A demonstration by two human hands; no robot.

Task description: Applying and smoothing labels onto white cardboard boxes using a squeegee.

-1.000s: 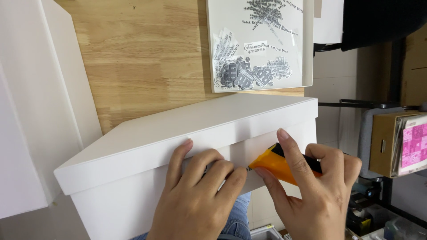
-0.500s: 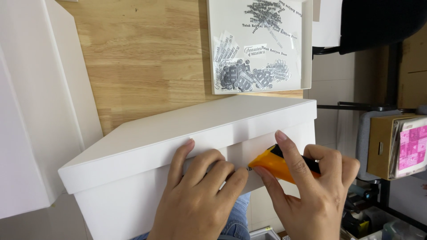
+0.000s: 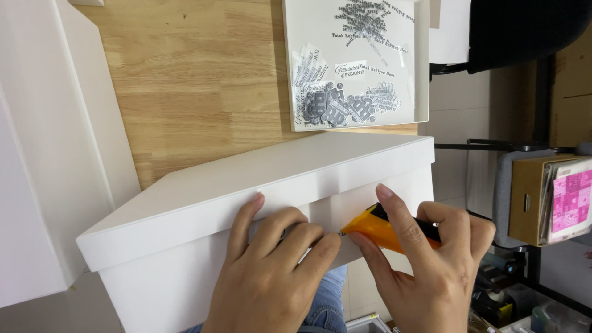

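A large white rectangular cardboard box with a lid [image 3: 259,203] lies at the near edge of the light wooden desk [image 3: 197,92], its side wall facing the person. The left hand [image 3: 271,277] rests flat against that wall, fingers spread and touching the lid's lower rim, its grip open on nothing. The right hand [image 3: 425,265] has its grip closed around an orange and black utility knife [image 3: 385,228], whose tip meets the box just beside the left fingertips. Farther back lies a shallow white tray of printed stickers [image 3: 357,61].
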